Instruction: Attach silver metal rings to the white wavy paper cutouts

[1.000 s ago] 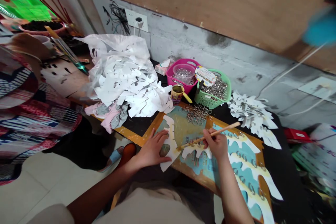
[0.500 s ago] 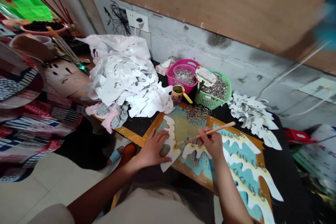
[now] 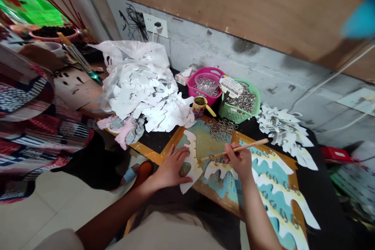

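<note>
Head cam: the left hand point(image 3: 172, 168) is flat, fingers spread, on the slotted white paper cutout point(image 3: 194, 167), which lies on the near-left part of the board point(image 3: 166, 152). The right hand point(image 3: 240, 160) is closed around the wooden-handled brush point(image 3: 250, 145). Bristles are at the cutout's right edge; I can't tell if they touch.

For the brushing, I'd hold the shaft low, stroke along the slotted edge in a thin, even coat, and press near the stroke so the paper can't slide. I'd watch the left fingertips; they're close to the wet band.

Main obstacle: the ringed cutout point(image 3: 218, 172) right under the shaft and right hand; I'd clear its rings. Loose metal rings point(image 3: 222, 128) sit beyond, with the cup point(image 3: 199, 106) and green basket point(image 3: 234, 114) behind. More ringed cutouts point(image 3: 293, 187) limit my elbow room right. A co-worker's patterned garment point(image 3: 67, 133) is far left.
</note>
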A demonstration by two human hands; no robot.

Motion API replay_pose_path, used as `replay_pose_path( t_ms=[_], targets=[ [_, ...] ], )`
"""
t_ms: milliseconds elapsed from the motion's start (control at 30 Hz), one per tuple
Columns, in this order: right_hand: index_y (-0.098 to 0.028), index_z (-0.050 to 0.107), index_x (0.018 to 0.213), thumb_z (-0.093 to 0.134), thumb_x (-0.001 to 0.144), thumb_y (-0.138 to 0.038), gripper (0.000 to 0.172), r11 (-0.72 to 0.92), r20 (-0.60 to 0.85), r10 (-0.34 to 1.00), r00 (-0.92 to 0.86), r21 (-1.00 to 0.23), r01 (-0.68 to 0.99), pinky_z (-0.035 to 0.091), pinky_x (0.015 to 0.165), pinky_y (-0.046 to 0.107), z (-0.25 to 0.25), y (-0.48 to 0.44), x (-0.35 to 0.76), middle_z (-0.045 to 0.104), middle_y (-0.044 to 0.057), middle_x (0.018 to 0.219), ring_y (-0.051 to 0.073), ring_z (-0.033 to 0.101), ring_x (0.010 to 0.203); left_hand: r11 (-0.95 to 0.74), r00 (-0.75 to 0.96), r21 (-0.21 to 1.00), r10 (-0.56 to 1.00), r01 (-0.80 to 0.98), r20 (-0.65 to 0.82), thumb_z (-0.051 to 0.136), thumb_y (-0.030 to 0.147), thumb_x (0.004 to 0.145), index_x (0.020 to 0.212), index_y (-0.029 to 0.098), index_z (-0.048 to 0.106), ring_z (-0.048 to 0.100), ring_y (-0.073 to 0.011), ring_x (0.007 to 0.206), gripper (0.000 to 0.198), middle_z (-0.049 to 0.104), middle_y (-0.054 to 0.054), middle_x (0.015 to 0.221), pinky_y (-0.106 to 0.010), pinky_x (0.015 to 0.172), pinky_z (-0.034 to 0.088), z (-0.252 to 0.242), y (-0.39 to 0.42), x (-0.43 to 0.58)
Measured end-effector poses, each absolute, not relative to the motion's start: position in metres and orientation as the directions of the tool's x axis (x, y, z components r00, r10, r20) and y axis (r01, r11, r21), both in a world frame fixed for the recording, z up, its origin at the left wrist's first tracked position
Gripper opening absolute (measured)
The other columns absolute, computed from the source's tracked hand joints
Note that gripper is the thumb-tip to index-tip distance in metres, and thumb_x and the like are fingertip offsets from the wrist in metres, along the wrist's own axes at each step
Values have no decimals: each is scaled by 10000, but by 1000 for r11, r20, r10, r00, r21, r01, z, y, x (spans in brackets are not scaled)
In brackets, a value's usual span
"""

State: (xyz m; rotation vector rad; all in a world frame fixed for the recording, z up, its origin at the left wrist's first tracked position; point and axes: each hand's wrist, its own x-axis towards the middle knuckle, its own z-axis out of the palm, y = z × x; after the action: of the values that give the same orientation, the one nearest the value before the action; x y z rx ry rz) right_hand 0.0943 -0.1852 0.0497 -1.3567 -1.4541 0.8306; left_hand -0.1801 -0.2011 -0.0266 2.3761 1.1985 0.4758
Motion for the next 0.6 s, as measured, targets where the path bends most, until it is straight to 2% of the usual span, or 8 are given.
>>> replay_pose_path(
  t_ms=[267,400,533,600],
  targets=[
    [-194,537,571,605,922,-431,429,175,194,980,36,-938,298,412,385,199,43,-183,99,527,-28,479,111,536,382,-542,566,515,814,664,127,733,638,689,1336,195,457,385,-360,1391,832,439,-163,1483,-609,1200,80,-30,-200,-181],
    [-189,536,586,611,911,-461,431,117,120,993,-7,-960,255,405,360,191,42,-178,92,525,-33,470,103,505,351,-541,575,516,811,664,111,728,647,693,1346,200,444,374,-353,1399,841,431,-159,1491,-604,1203,76,-29,-200,-180],
    [-189,549,630,610,898,-520,431,125,160,980,114,-956,264,460,412,202,38,-170,86,569,-18,527,122,567,416,-532,564,516,819,671,110,733,641,692,1374,207,416,374,-349,1401,868,423,-154,1500,-598,1206,77,-28,-201,-180],
    [-193,546,637,593,903,-543,442,125,155,982,106,-962,243,447,389,203,36,-165,86,562,-23,515,117,543,387,-531,564,518,819,671,110,736,640,687,1379,207,412,374,-350,1401,878,426,-158,1498,-598,1205,77,-28,-201,-180]
  ],
)
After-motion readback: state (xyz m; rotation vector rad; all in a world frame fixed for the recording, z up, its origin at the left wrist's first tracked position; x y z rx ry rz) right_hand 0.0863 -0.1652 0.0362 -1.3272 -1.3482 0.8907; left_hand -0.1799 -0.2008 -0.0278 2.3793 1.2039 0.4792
